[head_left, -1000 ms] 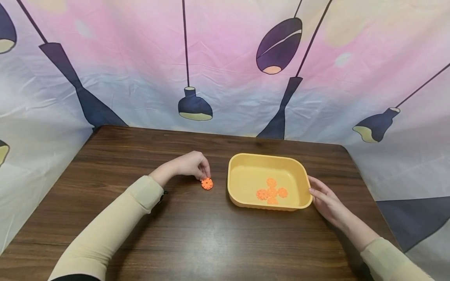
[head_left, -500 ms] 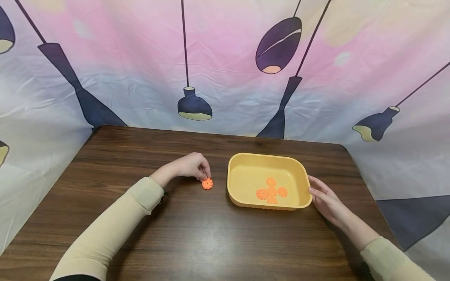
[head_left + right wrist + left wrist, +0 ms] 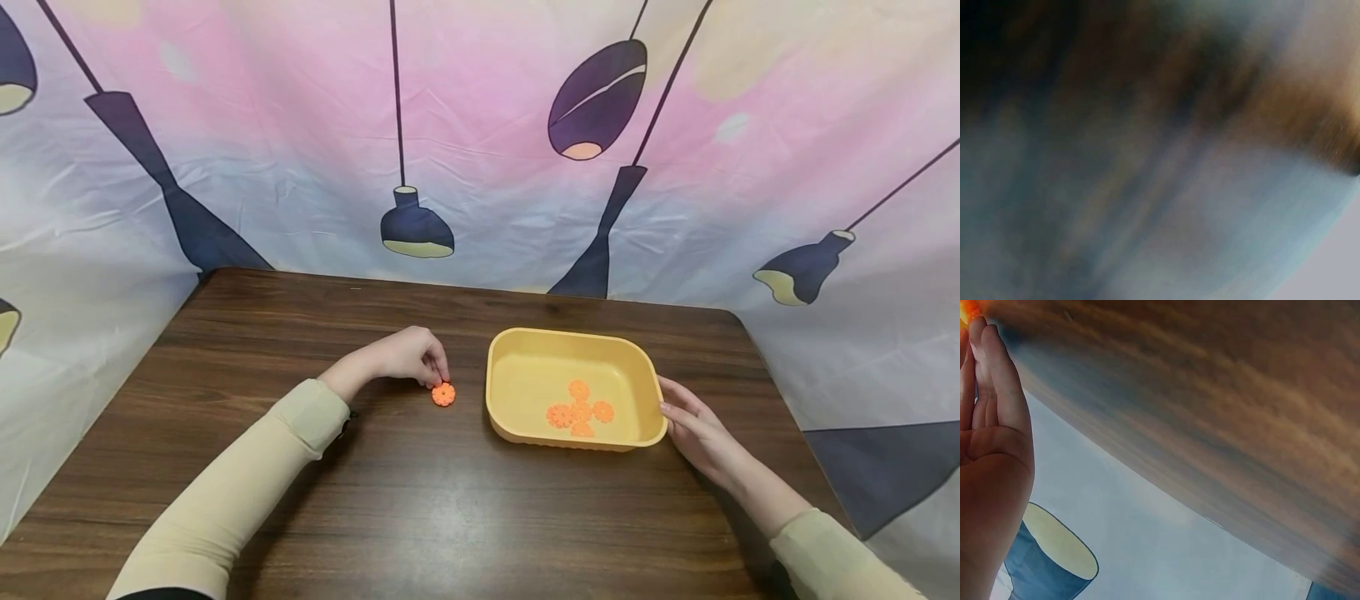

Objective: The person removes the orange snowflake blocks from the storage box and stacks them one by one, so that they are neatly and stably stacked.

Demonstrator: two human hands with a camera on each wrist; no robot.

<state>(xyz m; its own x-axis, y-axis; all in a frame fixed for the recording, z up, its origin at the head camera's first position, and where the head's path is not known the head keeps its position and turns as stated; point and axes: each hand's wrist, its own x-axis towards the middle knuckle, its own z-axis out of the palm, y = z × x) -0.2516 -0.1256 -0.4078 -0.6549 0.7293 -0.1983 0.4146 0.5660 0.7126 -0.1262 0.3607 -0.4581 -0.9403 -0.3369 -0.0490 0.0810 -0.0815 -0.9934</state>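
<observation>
In the head view, my left hand point(image 3: 408, 354) pinches an orange notched plastic disc point(image 3: 443, 394) at its upper edge, low over the table to the left of the yellow bin point(image 3: 517, 434). The left wrist view catches those fingertips together at the corner, against a blurred patch of orange. My right hand point(image 3: 697, 429) holds the bin's right end, its thumb at the rim and the fingers along the outer wall. Several more orange discs point(image 3: 579, 390) lie on the bin's floor, some overlapping. Blur hides the right hand's grip in the right wrist view.
A dark wood-grain table point(image 3: 465, 517) carries the bin, right of the middle. Behind its far edge hangs a pastel cloth point(image 3: 315, 183) printed with dark lamps, which also drapes down both sides.
The orange disc at my left fingertips has turned and shifted very slightly; two overlapping edges showed earlier, one outline shows now. Bin and right hand stay put.
</observation>
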